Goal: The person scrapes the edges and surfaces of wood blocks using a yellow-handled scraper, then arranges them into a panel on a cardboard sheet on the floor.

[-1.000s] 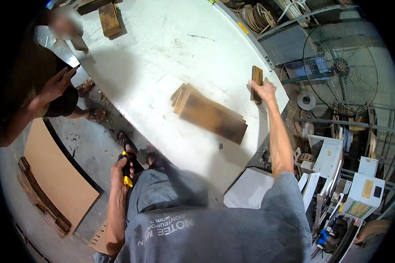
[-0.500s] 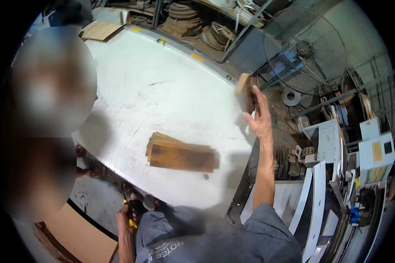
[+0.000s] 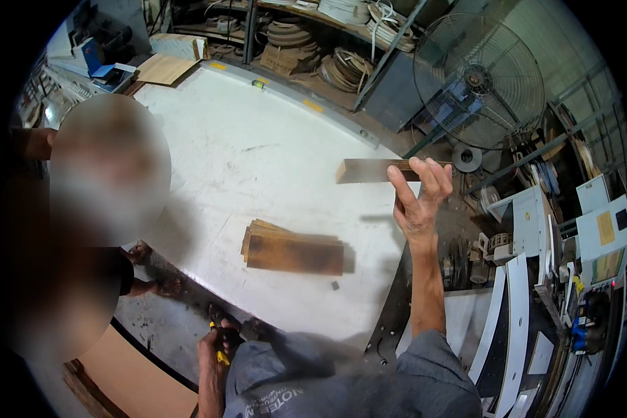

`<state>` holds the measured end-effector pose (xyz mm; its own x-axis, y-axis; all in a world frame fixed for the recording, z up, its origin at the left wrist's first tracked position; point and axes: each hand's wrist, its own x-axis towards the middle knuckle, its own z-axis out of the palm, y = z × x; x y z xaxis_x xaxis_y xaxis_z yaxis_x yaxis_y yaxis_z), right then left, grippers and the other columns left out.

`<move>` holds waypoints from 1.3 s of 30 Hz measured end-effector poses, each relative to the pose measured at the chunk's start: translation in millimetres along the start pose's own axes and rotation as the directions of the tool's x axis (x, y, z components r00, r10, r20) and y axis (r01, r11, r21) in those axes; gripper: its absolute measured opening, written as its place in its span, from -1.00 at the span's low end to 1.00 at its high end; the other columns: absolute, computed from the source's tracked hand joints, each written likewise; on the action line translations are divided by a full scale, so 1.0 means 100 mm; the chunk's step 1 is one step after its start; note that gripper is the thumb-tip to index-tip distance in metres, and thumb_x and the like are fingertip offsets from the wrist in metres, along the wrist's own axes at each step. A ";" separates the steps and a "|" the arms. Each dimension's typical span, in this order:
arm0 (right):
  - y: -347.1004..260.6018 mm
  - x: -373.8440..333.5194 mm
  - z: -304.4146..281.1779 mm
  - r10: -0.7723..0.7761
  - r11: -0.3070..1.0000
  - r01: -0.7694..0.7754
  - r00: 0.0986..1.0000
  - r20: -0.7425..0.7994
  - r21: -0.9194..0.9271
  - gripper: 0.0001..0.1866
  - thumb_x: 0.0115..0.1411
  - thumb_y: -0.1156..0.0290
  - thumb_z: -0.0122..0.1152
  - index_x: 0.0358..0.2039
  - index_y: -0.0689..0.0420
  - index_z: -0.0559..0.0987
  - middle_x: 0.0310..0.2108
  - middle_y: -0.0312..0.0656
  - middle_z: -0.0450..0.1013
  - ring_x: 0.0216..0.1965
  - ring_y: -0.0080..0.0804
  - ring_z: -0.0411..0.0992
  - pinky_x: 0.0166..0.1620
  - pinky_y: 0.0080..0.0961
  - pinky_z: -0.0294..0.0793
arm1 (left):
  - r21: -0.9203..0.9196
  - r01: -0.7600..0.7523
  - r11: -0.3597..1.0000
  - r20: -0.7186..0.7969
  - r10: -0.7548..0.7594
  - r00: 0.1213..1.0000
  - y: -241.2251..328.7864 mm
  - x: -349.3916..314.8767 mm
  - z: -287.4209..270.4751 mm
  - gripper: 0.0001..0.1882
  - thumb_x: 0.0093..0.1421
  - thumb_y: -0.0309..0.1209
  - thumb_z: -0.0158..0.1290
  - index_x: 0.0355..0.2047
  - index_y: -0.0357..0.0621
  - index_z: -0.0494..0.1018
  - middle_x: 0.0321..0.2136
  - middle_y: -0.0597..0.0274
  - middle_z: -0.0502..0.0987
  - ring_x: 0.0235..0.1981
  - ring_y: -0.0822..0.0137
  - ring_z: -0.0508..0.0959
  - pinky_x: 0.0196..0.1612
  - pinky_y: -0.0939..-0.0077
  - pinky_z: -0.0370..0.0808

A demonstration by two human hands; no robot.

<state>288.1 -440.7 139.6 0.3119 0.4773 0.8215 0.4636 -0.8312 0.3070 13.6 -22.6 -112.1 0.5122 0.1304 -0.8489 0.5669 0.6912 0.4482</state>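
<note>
My right hand (image 3: 423,198) is raised over the far right corner of the white tabletop (image 3: 202,153). Its fingers grip a short wooden board (image 3: 368,171), held level on edge with its pale end pointing left. Nearer the middle of the table lies a loosely fanned stack of brown wooden boards (image 3: 296,253); the top one is darker along its upper edge. Low at my left side, beyond the table's near edge, my left hand (image 3: 209,350) is closed round a black and yellow tool (image 3: 223,357), whose exact kind is hard to make out.
A long spirit level (image 3: 289,99) lies along the table's far edge. A thin wooden panel (image 3: 166,69) rests at the far left corner. Beyond the right corner stands a large fan (image 3: 477,80). Another person (image 3: 108,167), blurred, stands at the left. Shelves hold coiled strips (image 3: 346,70).
The board in my right hand has swung from near upright to level, its end now pointing left. My left hand keeps its grip on the tool. The whole view has shifted slightly.
</note>
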 end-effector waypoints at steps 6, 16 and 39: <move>-0.12 0.10 -0.09 0.294 0.873 -0.246 0.954 -0.053 0.420 -0.37 0.13 0.61 0.28 0.22 -0.09 0.45 0.14 -0.20 0.33 0.16 -0.13 0.29 0.34 -0.06 0.17 | 0.006 -0.029 1.000 -0.001 0.029 1.000 -0.08 0.06 -0.02 -0.81 0.30 -0.33 0.01 -0.26 -0.22 0.43 -0.51 0.21 0.50 -0.68 0.37 0.44 -0.67 0.55 0.38; -1.19 0.24 -0.73 0.522 -0.848 0.128 0.370 0.768 0.514 -0.31 0.39 0.23 0.07 0.41 0.21 0.09 0.33 0.12 0.20 0.37 -0.02 0.16 0.42 0.10 0.10 | 0.170 -0.592 0.788 -0.038 0.606 0.795 0.20 -0.67 0.47 -0.79 0.21 -0.42 0.23 -0.23 -0.12 0.40 -0.59 0.47 0.36 -0.67 0.60 0.30 -0.61 0.68 0.19; -3.25 -0.10 -1.43 0.039 -0.923 -0.291 0.582 0.812 0.253 -0.02 0.06 0.61 0.15 0.46 0.27 -0.10 0.29 -0.01 0.21 0.40 -0.13 0.15 0.44 -0.14 0.08 | 0.020 -0.981 0.194 0.591 0.789 0.168 0.50 -1.84 0.25 -0.50 -0.06 -0.76 0.23 -0.08 -0.10 0.59 0.05 -0.09 0.49 0.13 0.06 0.49 0.19 0.20 0.43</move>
<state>15.9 -216.0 100.7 0.8731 0.4772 0.1001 -0.3090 0.7002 -0.6436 -36.4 -29.9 73.9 0.9146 0.1466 0.3767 -0.3797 -0.0082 0.9251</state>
